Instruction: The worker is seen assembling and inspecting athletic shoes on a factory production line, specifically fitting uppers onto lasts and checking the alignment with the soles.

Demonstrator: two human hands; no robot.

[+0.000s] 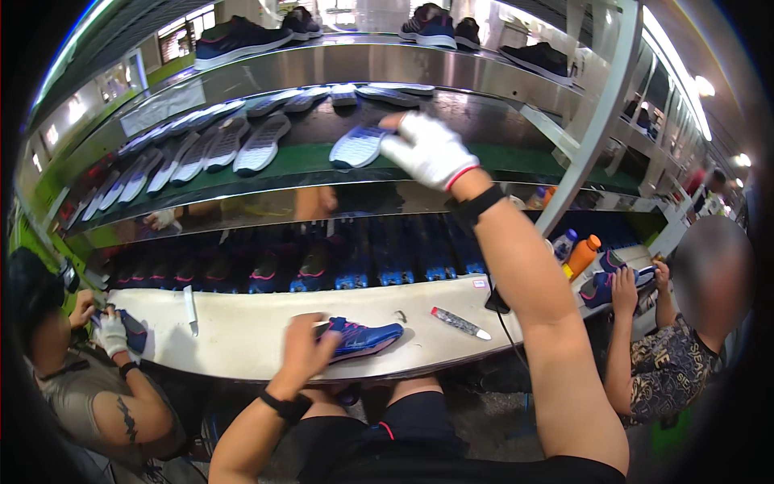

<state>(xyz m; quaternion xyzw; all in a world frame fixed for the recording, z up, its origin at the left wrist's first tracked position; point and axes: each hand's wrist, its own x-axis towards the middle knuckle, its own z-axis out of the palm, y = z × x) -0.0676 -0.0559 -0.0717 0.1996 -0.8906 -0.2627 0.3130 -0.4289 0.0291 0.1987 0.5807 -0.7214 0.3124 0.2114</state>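
My right hand [426, 151], in a white glove with bare fingertips, reaches up to the green shelf belt and pinches the edge of a white and grey shoe sole [359, 148]. On the pale worktable, a blue shoe upper [367, 340] with pink trim lies on its side, toe to the right. At its heel end is my bare left hand [306, 347], blurred, thumb and fingers apart. Whether it touches the shoe cannot be made out. A marker-like tube [460, 323] with a red end rests to the right, and a white tube [190, 310] lies to the left.
More soles [262, 143] line the shelf at left. Dark shoes [314, 268] fill the rack under it, and finished shoes [242, 40] stand on top. A slanted metal post [592, 121] rises at right, near orange bottles [582, 256]. Co-workers [121, 403] handle shoes on both sides.
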